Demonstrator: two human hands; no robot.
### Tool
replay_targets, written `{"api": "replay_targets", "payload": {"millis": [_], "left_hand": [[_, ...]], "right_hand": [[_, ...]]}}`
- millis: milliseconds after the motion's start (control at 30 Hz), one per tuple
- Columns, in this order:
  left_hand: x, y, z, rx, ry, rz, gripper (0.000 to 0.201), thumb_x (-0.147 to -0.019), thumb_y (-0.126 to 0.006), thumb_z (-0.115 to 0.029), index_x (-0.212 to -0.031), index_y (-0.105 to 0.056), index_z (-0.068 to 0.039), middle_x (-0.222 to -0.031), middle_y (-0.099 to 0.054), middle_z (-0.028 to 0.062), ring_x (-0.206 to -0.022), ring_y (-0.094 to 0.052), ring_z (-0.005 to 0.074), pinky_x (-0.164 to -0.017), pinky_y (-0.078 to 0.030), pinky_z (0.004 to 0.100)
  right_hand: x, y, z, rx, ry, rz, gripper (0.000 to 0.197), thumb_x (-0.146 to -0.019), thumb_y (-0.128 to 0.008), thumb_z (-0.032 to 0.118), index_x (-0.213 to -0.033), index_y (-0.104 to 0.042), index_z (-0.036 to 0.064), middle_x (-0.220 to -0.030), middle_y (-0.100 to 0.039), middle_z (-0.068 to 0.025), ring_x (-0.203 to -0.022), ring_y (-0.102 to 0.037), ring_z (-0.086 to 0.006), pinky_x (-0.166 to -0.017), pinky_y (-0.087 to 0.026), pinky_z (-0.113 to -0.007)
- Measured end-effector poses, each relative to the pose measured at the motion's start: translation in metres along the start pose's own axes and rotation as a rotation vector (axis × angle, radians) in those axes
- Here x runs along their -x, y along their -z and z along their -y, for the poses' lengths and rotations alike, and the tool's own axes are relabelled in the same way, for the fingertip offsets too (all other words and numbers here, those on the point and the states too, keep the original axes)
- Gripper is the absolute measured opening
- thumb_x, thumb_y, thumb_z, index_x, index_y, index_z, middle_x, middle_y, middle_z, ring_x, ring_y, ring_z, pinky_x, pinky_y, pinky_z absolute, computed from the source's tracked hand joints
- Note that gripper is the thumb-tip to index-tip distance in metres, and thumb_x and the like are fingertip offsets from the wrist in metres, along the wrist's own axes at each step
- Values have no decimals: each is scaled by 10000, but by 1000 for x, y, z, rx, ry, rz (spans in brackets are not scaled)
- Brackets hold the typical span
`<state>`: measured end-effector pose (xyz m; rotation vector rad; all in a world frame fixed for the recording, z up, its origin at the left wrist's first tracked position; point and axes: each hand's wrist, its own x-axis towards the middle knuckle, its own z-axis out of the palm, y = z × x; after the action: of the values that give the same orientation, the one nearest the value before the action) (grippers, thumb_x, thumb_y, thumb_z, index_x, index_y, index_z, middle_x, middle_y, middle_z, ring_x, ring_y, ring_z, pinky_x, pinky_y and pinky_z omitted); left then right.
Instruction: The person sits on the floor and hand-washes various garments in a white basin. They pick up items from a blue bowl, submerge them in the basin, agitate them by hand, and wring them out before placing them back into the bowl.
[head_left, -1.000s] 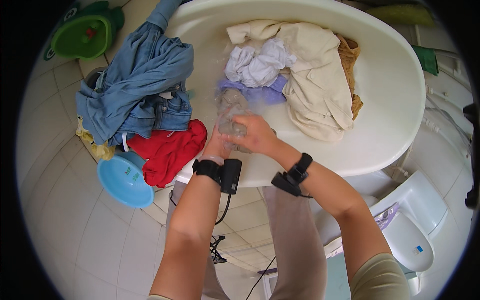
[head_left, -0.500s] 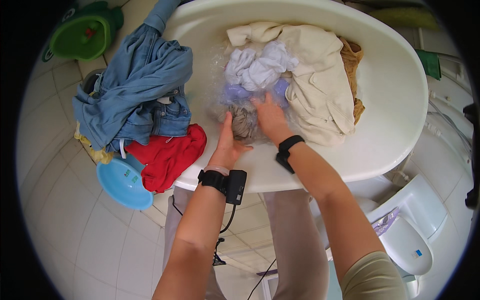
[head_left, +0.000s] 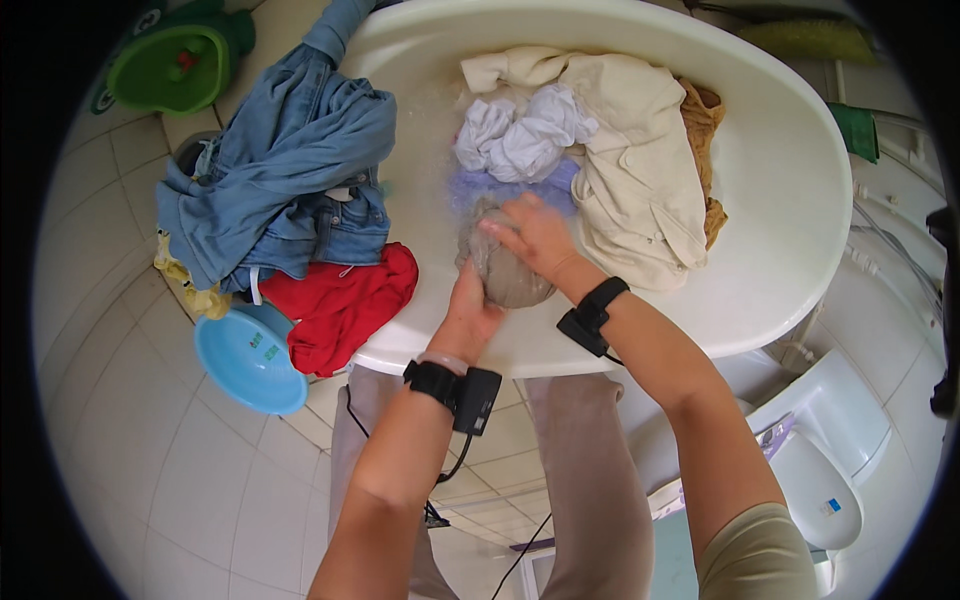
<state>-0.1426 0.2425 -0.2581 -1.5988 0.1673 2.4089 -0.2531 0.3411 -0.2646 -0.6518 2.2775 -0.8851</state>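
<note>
Holding grey cloth, left hand and right hand adjoin bare tub inside the near rim.

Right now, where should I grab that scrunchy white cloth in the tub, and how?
Probably grab the white cloth by its rounded left lump, coming from the left and cupping it. That lump is bunched up and faces open tub, while the right side meets the cream garment and the near edge meets the purple cloth.

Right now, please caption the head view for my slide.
Left grip and right grip on a wet taupe cloth at a white tub, near lavender cloth and a cream garment.
</note>
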Motion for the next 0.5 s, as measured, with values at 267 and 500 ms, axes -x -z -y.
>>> {"api": "replay_targets", "payload": {"millis": [267,500], "left_hand": [[-7,31,-33,-266,18,-204,635,-889,-606,-509,-1394,-352,-221,-1426,-383,42,-1262,-421,375,-948,-369,626],[-26,-11,-39,-182,215,-46,653,-893,-488,-651,-1353,-468,-188,-1334,-520,46,-1221,-486,290,-999,-325,618]], "right_hand": [[17,-8,-12,619,17,208,718,-735,-760,416,-1372,-442,313,-1424,-323,-169,-1271,-348,-432,-872,-465,-574],[15,-32,-25,-44,-216,113,528,-723,-783,281,-1182,-564,139,-1211,-477,-199,-955,-560,-415,-816,-499,-448]]}}
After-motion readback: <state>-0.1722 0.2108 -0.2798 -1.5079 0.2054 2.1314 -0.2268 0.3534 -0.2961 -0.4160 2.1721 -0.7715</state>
